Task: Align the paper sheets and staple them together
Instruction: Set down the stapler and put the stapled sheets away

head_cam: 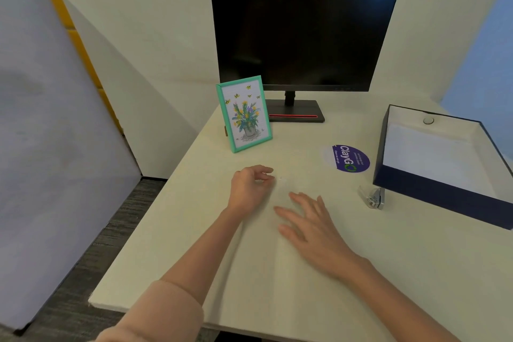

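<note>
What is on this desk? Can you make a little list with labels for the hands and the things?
left hand: fingers curled over the desk; unclear if pinching anything
right hand: flat, fingers spread, on the desk
stapler: lying by the box, untouched
box: dark blue, open, white paper inside
monitor: dark, at the back
picture frame: green, upright, flowers and bees
sticker: purple, round, on the desk

The paper sheets [281, 187] lie flat before me, so pale they nearly melt into the desk [388, 272]; my right hand [313, 228] rests flat on them. The small silvery stapler [373, 198] sits off to the right, apart from them.
</note>
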Demonstrator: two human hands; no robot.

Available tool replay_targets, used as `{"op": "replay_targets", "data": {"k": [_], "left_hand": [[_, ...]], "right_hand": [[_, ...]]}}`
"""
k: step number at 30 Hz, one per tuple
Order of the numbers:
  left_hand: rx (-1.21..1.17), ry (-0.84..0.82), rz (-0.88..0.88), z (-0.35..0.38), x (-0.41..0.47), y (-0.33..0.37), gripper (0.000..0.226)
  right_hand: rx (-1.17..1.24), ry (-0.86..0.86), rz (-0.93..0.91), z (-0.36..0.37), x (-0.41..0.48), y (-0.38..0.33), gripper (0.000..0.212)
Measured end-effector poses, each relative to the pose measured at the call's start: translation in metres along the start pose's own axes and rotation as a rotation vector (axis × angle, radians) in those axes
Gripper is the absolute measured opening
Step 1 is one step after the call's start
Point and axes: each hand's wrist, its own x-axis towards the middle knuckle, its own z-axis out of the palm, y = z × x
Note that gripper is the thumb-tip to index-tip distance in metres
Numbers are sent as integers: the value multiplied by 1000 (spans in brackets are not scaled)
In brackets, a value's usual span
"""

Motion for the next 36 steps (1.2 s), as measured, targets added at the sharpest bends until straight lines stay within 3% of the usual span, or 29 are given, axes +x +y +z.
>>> {"op": "replay_targets", "data": {"k": [2, 4, 9, 13, 19, 26, 30, 36], "left_hand": [[28, -6, 19, -2, 2, 2, 20], [20, -26, 38, -5, 4, 2, 20], [-11, -46, 97, -20, 2, -2, 41], [0, 48, 55, -20, -8, -16, 34], [16, 38, 38, -9, -19, -26, 31], [9, 63, 36, -12, -23, -26, 32], [251, 16, 134, -24, -35, -17, 35], [780, -273, 98, -23, -85, -22, 65]], "right_hand": [[-101, -144, -54, 4, -1, -5, 62], [-154, -178, -81, 5, 4, -4, 69], [-239, -175, -13, -3, 33, 12, 60], [-260, -188, 56, -8, 56, 27, 51], [-232, -116, -5, -24, 33, 38, 53], [-204, -167, -3, -28, 22, 59, 48], [-152, -182, 45, -24, 52, 61, 46], [98, -88, 123, -36, 43, 65, 52]]}}
